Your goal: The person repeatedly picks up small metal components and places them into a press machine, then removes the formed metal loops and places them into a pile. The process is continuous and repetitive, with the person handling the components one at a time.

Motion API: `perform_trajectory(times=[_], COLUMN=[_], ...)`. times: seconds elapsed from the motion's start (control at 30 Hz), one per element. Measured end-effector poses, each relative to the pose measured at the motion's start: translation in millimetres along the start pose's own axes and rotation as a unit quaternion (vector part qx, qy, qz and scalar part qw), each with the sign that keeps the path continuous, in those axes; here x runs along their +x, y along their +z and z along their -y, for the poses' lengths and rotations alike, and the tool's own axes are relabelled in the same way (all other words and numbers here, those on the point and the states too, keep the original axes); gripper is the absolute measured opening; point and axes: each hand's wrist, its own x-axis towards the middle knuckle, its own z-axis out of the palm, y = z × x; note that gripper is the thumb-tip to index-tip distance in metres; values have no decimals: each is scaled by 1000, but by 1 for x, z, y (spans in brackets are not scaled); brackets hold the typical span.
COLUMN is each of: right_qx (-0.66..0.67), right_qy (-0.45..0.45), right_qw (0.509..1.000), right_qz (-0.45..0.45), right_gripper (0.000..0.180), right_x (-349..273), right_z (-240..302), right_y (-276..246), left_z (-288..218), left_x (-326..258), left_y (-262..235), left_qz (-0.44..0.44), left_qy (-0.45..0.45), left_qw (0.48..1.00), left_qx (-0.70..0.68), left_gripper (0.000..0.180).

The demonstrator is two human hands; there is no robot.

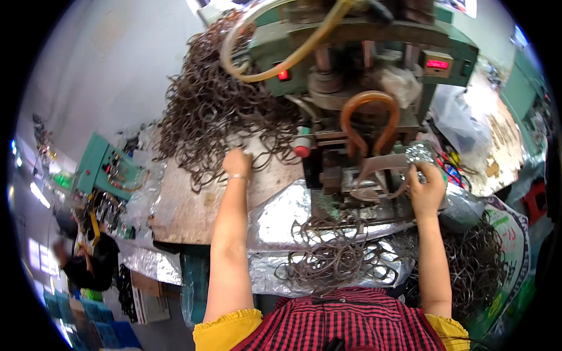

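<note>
Left hand reaches into the far-left heap of wire rings (grasp unclear); right hand pinches one ring at the press — seat it squarely first

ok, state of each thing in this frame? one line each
left hand: reaching into the ring pile, fingers hidden among the rings
right hand: closed on a ring at the machine
pile of metal rings: heaped and tangled on the bench
loose rings: spread on the foil sheet
green machine: red indicator lights lit
orange U-shaped tube: mounted on the machine front
</note>
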Motion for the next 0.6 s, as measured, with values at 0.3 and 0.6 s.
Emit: perform_trajectory(times=[0.3, 0.6], right_qx=[-39, 210], right_qy=[150, -43], right_qw=[987, 972], right_qz=[-29, 95], right_gripper=[10, 18], right_x=[-55, 19], right_z=[-27, 75], right_y=[-85, -16], left_z=[16, -39], left_x=[-79, -142], left_y=[-43, -91], left_qz=[109, -24], left_qy=[116, 55], left_qw=[982, 800], left_qx=[-99, -597], left_gripper=[37, 29])
